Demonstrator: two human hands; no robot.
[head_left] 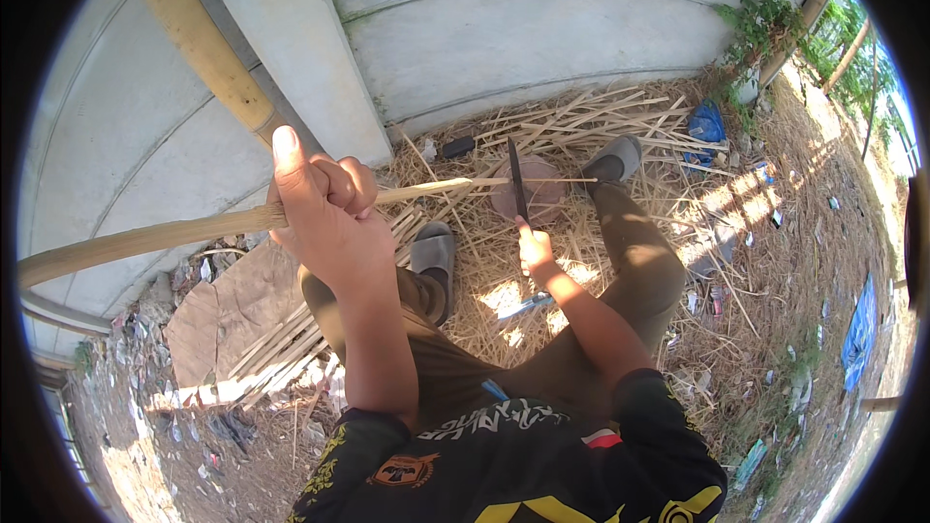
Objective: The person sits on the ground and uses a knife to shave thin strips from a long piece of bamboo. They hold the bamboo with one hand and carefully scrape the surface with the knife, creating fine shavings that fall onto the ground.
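Left hand (325, 203) closed tight round a long bamboo strip (145, 242), thumb up. Strip lying near level, long axis left to right, thin tip pointing right past the fingers. Right hand (533, 250) clenched on a dark knife (518, 182), blade upright, crossing the strip's tip.

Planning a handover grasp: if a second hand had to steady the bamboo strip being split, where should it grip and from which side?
Grip the wide bare stretch of the bamboo strip, left of the left hand, coming from above. That part is broad, nearly level and clear. The thin tip meets the knife in the right hand, so keep away from there.
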